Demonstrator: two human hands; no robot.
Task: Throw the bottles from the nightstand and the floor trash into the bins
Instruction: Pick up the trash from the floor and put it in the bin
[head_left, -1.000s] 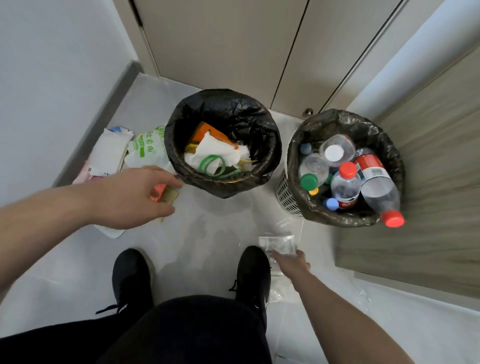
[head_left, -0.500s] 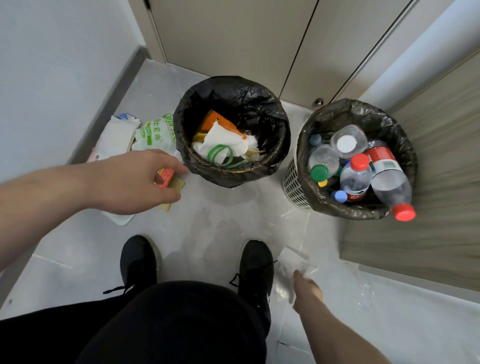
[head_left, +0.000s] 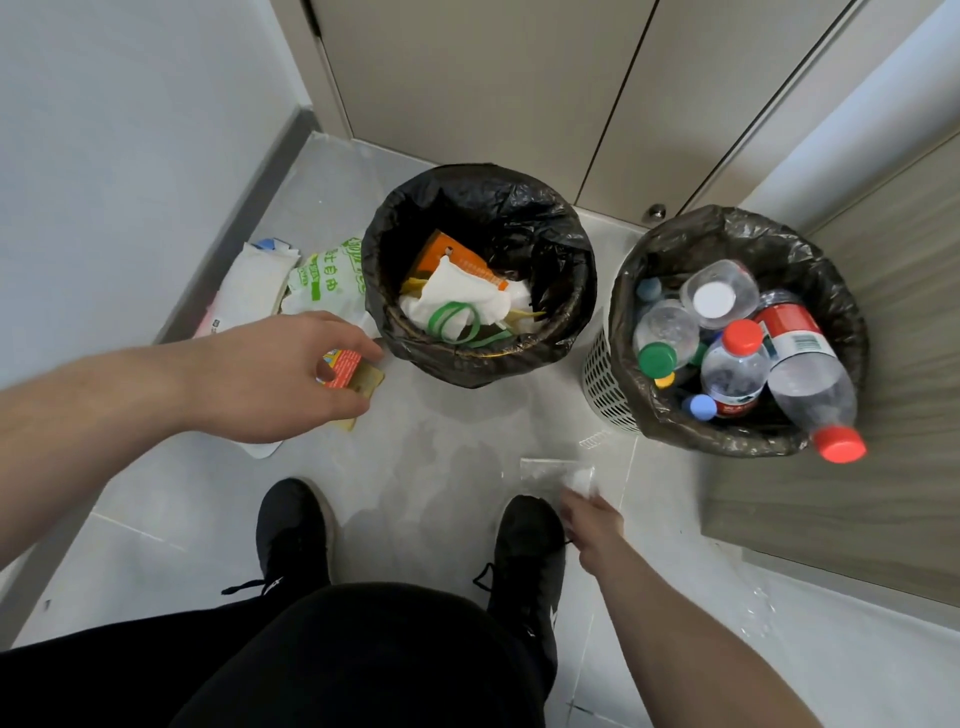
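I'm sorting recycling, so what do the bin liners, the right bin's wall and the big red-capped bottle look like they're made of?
Bin liners: thin black plastic film, glossy and crinkled.
Right bin's wall: pale and perforated with small holes; metal or hard plastic, cannot tell.
Red-capped bottle: clear plastic, see-through body, printed label, matte red cap.

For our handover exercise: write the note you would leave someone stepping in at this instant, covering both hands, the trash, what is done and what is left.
Left hand: holds a red and yellow wrapper beside the left bin.
Right hand: pinches a clear plastic bag low over the floor.
Done: bottles fill the right bin; paper waste lies in the left bin.
Left: drop both held pieces in, then clear the white and green packets on the floor left of the left bin.
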